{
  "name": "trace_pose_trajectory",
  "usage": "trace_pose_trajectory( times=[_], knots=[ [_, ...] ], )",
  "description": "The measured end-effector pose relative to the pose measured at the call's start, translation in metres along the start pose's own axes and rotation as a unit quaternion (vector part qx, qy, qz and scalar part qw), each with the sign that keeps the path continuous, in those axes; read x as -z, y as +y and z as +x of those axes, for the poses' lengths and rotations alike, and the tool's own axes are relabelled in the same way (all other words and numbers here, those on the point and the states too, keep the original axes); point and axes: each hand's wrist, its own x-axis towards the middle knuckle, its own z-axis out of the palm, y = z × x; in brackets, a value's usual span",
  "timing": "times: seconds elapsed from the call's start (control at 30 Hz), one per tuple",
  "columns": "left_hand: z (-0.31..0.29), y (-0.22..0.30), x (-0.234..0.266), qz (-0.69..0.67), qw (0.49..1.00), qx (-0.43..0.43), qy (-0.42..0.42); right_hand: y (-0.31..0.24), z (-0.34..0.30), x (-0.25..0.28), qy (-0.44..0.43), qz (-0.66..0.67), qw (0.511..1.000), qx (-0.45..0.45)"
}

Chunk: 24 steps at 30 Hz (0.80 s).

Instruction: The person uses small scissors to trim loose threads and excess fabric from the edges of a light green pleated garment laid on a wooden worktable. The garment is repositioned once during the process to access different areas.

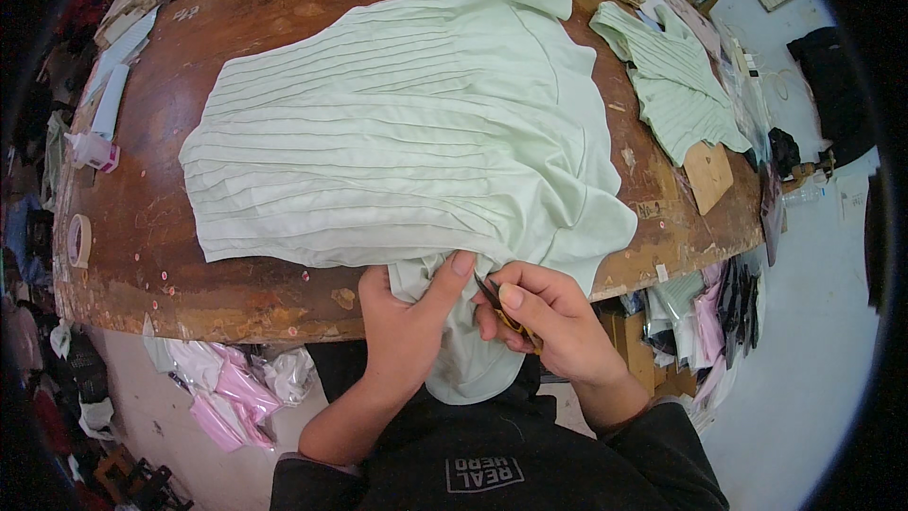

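Note:
A pale green pleated garment (378,132) lies spread over the wooden table, its ruffled edge toward the right. Part of it hangs over the near table edge toward my lap. My left hand (407,322) pinches a fold of this cloth at the near edge, thumb on top. Beside it, my right hand (544,317) grips small thread snips (512,316) with dark blades and a yellowish handle. The blade tips point up and left, close to the cloth near my left thumb. Whether they touch it, I cannot tell.
On the brown table (132,274) are a roll of tape (79,240) and a white bottle (93,151) at left. Another green pleated piece (667,76) and a tan card pattern (707,177) lie at right. Bagged pink and white garments (232,388) sit below.

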Motion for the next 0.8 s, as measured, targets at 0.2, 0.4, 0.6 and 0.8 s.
trace_pose_trajectory(
  times=[0.2,0.4,0.6,0.8],
  knots=[
    [-0.0006,0.0001,-0.0013,-0.002,1.000,-0.010,-0.005,-0.0015,0.0018,-0.0021,0.014,-0.006,1.000,-0.007],
    [-0.0026,-0.0006,-0.0019,0.001,1.000,-0.019,-0.001,-0.0002,0.0035,-0.0053,0.036,-0.018,0.999,-0.001],
    [-0.0019,-0.0038,-0.0003,0.000,1.000,-0.025,-0.005,0.0011,0.0051,-0.0058,0.044,-0.042,0.998,0.008],
    [-0.0016,-0.0037,0.0004,-0.018,1.000,-0.007,0.005,0.0064,-0.0030,0.0021,0.002,-0.033,0.998,0.053]
  ],
)
